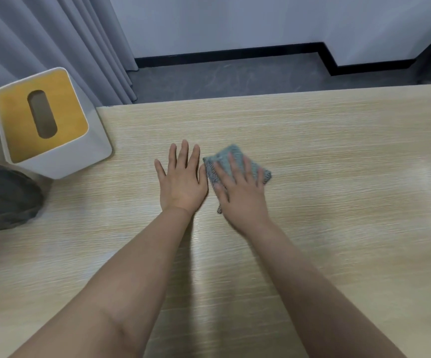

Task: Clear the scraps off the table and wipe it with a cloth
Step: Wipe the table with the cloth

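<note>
A light wooden table (pixel 338 177) fills most of the view. In its middle lies a small folded grey-green cloth (pixel 228 155), pressed flat under my right hand (pixel 240 187), whose fingers are straight and spread on top of it. My left hand (pixel 180 182) rests flat on the bare tabletop just left of the cloth, fingers straight and spread, holding nothing. No scraps show on the table.
A white tissue box (pixel 54 161) with a yellow-wood top and an oval slot stands at the table's left end. A dark bin bag (pixel 5 197) sits below it at the left edge. Grey curtains and a dark floor lie beyond the far edge.
</note>
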The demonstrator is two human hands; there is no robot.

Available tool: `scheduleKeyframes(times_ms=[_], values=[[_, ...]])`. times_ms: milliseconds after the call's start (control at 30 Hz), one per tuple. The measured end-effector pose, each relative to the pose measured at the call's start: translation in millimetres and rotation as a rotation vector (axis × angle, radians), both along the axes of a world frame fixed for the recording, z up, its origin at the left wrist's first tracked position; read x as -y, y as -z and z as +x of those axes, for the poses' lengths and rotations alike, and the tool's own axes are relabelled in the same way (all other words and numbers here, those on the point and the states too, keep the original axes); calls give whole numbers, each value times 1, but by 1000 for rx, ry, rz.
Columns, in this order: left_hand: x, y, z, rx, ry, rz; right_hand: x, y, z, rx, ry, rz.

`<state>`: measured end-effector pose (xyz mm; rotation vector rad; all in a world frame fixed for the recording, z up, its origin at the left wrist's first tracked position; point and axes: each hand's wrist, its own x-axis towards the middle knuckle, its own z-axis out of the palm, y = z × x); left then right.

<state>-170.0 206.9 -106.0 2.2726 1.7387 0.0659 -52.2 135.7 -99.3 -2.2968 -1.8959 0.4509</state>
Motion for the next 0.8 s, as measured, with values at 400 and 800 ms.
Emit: scheduleKeyframes(times_ms=[400,800], values=[[0,4,1,-7,4,10,17,1,76,60,508,-97],[2,-3,-3,46,16,12,79,-2,99,39,304,-55]])
